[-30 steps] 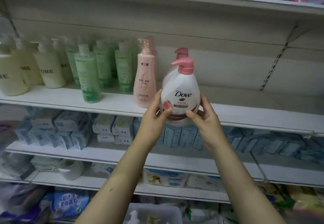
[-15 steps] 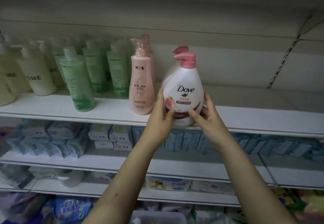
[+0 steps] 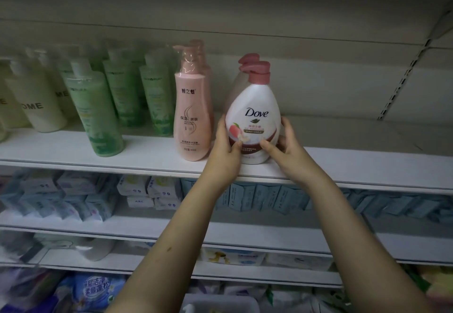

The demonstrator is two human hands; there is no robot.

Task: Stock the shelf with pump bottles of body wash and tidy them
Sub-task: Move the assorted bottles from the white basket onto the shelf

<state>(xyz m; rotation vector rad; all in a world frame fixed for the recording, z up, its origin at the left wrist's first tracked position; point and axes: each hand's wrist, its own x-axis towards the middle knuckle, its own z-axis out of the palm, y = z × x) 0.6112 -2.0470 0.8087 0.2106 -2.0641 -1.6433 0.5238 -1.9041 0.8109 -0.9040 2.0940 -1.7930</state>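
A white Dove pump bottle (image 3: 253, 114) with a pink pump stands upright on the white shelf (image 3: 147, 158), label facing me. My left hand (image 3: 226, 153) grips its lower left side, thumb across the label. My right hand (image 3: 288, 150) grips the lower right side, thumb on the front. A second Dove bottle (image 3: 247, 58) stands directly behind it; only its pink pump and a strip of its side show.
Left of the Dove bottle stands a tall pink bottle (image 3: 192, 116), then green bottles (image 3: 94, 114) and cream bottles (image 3: 36, 106). The shelf's right half (image 3: 367, 163) holds nothing. Lower shelves carry packs of pads (image 3: 152, 190) and bagged goods.
The view has shifted a little lower and left. Both hands have kept their hold and slid the Dove bottle slightly back onto the shelf, closer to the one behind.
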